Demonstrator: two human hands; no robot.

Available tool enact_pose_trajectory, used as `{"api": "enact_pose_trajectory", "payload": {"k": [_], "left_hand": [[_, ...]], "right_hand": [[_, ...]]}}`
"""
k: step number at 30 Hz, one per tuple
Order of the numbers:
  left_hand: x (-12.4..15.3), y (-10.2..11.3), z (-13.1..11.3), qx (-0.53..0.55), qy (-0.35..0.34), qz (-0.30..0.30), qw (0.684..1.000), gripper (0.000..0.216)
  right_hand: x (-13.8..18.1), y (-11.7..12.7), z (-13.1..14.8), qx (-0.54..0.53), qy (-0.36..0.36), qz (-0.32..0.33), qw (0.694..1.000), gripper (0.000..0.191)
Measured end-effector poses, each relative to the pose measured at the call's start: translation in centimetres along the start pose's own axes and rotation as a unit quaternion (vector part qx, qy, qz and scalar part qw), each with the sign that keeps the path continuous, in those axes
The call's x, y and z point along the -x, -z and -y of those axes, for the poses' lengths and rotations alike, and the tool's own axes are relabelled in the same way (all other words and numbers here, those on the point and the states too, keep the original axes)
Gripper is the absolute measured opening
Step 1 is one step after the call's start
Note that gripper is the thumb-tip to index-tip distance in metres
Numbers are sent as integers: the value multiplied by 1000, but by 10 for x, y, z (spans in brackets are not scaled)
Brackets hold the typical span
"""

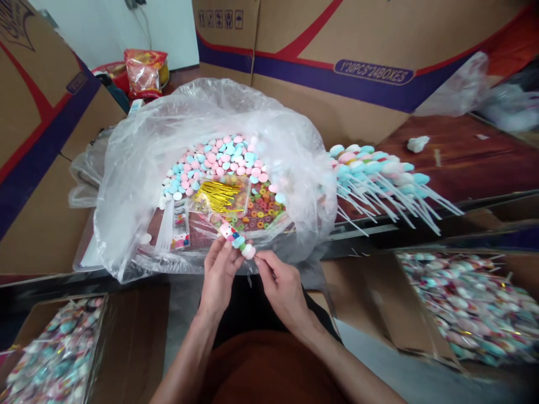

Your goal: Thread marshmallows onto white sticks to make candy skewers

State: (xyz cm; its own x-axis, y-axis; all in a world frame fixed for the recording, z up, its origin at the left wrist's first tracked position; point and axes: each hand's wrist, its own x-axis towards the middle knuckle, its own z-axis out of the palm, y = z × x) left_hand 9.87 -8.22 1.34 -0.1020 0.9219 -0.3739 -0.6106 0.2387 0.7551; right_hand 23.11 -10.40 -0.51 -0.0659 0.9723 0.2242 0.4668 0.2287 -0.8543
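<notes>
My left hand (221, 264) is closed around a candy skewer (238, 241) of white, blue, green and pink pieces, which seems to have a printed clear wrapper at its far end. At the near end, my right hand (275, 275) pinches beside the white piece; what its fingertips hold is too small to make out. Just beyond lies a clear tray of gold twist ties (219, 196). Around it are pink, blue and white candies (219, 157) and small colourful ring candies (265, 207). White sticks (166, 227) and a printed packet (181, 224) lie left of the tray.
A large clear plastic bag (130, 146) surrounds the candies. Several candy skewers (374, 168) are piled on the right, sticks pointing toward me. Boxes of wrapped skewers stand low at left (103, 331) and right (387, 303). Tall cardboard (295, 33) walls the back; a red packet (145, 73) sits back left.
</notes>
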Motion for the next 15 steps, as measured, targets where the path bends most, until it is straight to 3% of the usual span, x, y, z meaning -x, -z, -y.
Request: {"api": "enact_pose_trajectory", "payload": {"k": [4, 8, 12, 15], "left_hand": [[-10, 0, -14, -33, 58, -27, 997, 54], [-13, -4, -9, -59, 21, -34, 997, 44], [-8, -6, 7, -47, -13, -29, 998, 41], [-6, -4, 9, -56, -17, -19, 998, 45]], "right_hand": [[2, -3, -2, 48, 73, -36, 996, 21], [4, -10, -3, 107, 115, -57, 986, 23], [4, -18, 0, 137, 118, -57, 982, 25], [2, -21, 5, 53, 74, -36, 995, 27]]}}
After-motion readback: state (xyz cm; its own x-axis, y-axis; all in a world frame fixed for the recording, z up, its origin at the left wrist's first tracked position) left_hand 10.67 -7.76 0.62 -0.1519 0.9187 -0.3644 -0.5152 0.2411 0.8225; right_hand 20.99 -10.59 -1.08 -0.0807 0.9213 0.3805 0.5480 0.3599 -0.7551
